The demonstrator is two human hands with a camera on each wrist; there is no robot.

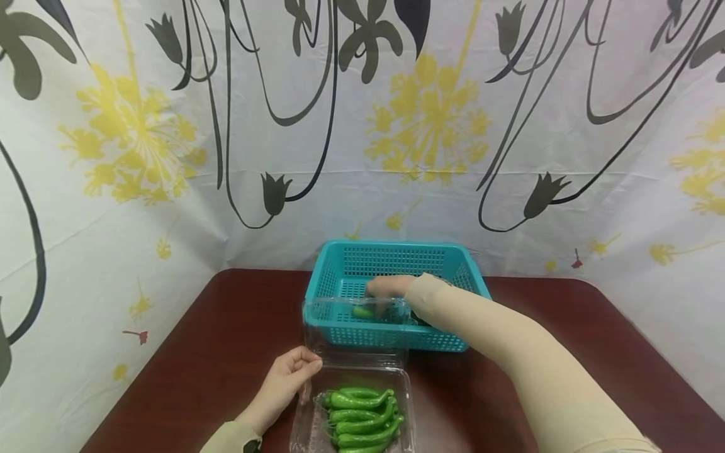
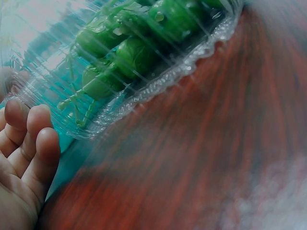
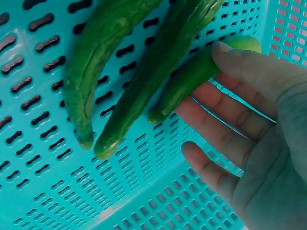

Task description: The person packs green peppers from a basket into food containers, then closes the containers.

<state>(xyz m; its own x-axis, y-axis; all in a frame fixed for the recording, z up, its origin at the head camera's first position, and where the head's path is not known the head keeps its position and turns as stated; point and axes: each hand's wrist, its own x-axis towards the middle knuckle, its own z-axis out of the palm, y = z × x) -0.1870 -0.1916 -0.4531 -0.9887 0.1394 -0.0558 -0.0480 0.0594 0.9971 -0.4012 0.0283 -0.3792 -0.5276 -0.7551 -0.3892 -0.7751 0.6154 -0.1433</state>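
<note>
My left hand [image 1: 290, 379] pinches the upper left corner of a clear plastic clamshell box [image 1: 409, 393], with its fingertips right at the box wall in the left wrist view. Several green peppers [image 1: 365, 416] lie side by side in the box, and its clear lid [image 1: 357, 357] stands raised behind them, overlapping the basket's front. Inside the turquoise basket [image 1: 396, 244], my right hand [image 3: 268, 139] has its thumb and fingers around one green pepper [image 3: 187, 85]. Two longer green peppers [image 3: 144, 91] lie beside it on the basket floor.
A dark reddish wooden table [image 1: 260, 302] carries the basket and the box. Behind it and at the sides hangs a white cloth [image 1: 351, 145] with yellow and grey flower prints. The right sleeve [image 1: 532, 352] crosses over the basket's right front rim.
</note>
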